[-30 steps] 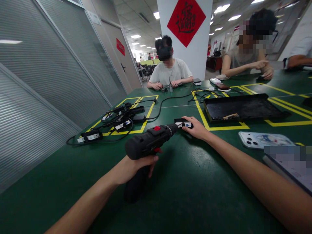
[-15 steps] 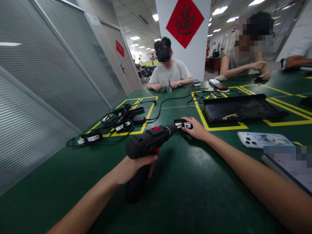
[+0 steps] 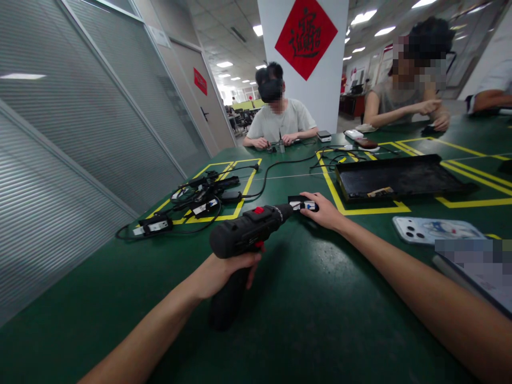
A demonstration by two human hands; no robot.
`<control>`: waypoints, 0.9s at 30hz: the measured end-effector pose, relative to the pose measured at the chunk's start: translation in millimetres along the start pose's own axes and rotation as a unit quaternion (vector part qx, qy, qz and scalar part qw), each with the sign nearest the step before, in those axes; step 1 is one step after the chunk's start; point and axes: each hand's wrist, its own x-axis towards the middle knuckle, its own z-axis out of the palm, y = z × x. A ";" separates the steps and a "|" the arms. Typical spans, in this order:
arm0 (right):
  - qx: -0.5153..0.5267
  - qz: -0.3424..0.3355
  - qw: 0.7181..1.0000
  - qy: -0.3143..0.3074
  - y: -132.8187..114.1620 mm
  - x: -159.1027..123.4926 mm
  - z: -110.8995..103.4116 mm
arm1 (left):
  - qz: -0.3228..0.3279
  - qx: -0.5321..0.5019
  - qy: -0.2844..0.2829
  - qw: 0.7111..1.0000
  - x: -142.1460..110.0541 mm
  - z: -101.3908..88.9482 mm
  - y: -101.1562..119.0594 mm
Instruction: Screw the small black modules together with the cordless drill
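Observation:
My left hand [image 3: 232,272] is wrapped round the handle of a black cordless drill [image 3: 244,232] with red switches. The drill's chuck points away from me and to the right, at a small black casing with white parts inside [image 3: 296,204]. My right hand [image 3: 322,210] grips the right end of that casing, thumb and fingers on either side, against the green table [image 3: 304,304]. The drill's nose hides the casing's near left corner. Whether the bit touches a screw is too small to tell.
Left lies a tangle of black cables and adapters [image 3: 208,194] inside yellow tape. A black tray [image 3: 400,178] stands at the right, with a phone [image 3: 438,230] and a notebook-like object [image 3: 472,272] nearer. Two people [image 3: 282,120] sit across the table.
The whole view has shifted slightly to the right. Both hands keep their holds, and the drill still points at the casing.

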 end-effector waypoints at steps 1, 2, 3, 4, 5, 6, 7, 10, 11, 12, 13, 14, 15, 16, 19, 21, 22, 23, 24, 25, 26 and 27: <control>0.000 0.001 1.000 0.000 0.4 0.0 0.1 | -0.003 -0.002 -0.005 1.000 -0.1 -0.6 0.5; 0.000 0.001 1.000 0.001 0.8 -0.1 0.3 | -0.006 -0.004 -0.011 1.000 -0.3 -1.1 1.0; 0.000 0.002 1.000 0.001 1.2 -0.2 0.5 | -0.007 -0.006 -0.016 1.000 -0.6 -1.4 1.7; 0.000 0.001 1.000 0.001 1.6 -0.2 0.8 | -0.006 -0.007 -0.020 1.000 -0.9 -1.5 2.3; 0.000 0.001 1.000 0.001 1.9 -0.3 0.9 | -0.006 -0.007 -0.023 1.000 -1.4 -1.5 3.0; 0.000 0.000 1.000 0.000 2.1 -0.3 1.1 | -0.005 -0.005 -0.025 1.000 -1.9 -1.3 3.8; 0.000 -0.001 1.000 0.001 2.4 -0.2 1.1 | -0.006 0.000 -0.026 1.000 -2.5 -0.9 4.5; 0.000 -0.003 1.000 0.000 2.9 0.1 0.8 | -0.006 0.015 -0.029 0.999 -3.9 0.4 6.4; 0.000 -0.003 1.000 0.000 3.0 0.3 0.6 | -0.006 0.015 -0.030 0.999 -4.2 0.7 6.6; 0.000 -0.004 1.000 -0.001 3.0 0.4 0.4 | -0.007 0.011 -0.029 0.999 -4.3 0.9 6.5; 0.000 -0.004 1.000 -0.001 2.9 0.4 0.3 | -0.008 0.005 -0.029 1.000 -4.2 0.9 6.0; 0.000 -0.005 1.000 0.000 2.8 0.4 0.2 | -0.010 -0.001 -0.029 1.000 -4.0 0.7 5.3; 0.000 -0.006 1.000 0.000 2.7 0.3 0.1 | -0.013 -0.007 -0.029 0.999 -3.6 0.4 4.2; -0.001 -0.006 1.000 0.000 2.6 0.2 0.0 | -0.015 -0.011 -0.028 0.999 -3.2 0.0 3.1; -0.001 -0.008 1.000 -0.002 2.4 0.0 0.0 | -0.021 -0.011 -0.022 0.999 -1.7 -1.0 -0.1; -0.002 -0.008 1.000 -0.001 2.4 -0.1 0.2 | -0.022 -0.010 -0.019 1.000 -1.0 -1.0 -1.4; -0.003 -0.009 1.000 0.000 2.3 -0.1 0.4 | -0.021 -0.011 -0.018 1.000 -0.8 -0.8 -1.8; -0.003 -0.010 1.000 0.000 2.1 -0.1 0.7 | -0.019 -0.012 -0.016 1.000 -0.7 -0.6 -2.1; -0.003 -0.011 1.000 0.000 1.9 0.0 0.9 | -0.017 -0.012 -0.014 1.000 -0.7 -0.2 -2.4; -0.003 -0.011 1.000 0.000 1.5 0.1 1.1 | -0.015 -0.010 -0.011 1.000 -0.7 0.1 -2.6; -0.003 -0.011 1.000 0.000 1.0 0.2 1.3 | -0.015 -0.008 -0.008 1.000 -0.8 0.4 -2.8; -0.003 -0.011 1.000 0.000 0.5 0.3 1.3 | -0.014 -0.004 -0.007 1.000 -0.9 0.6 -2.9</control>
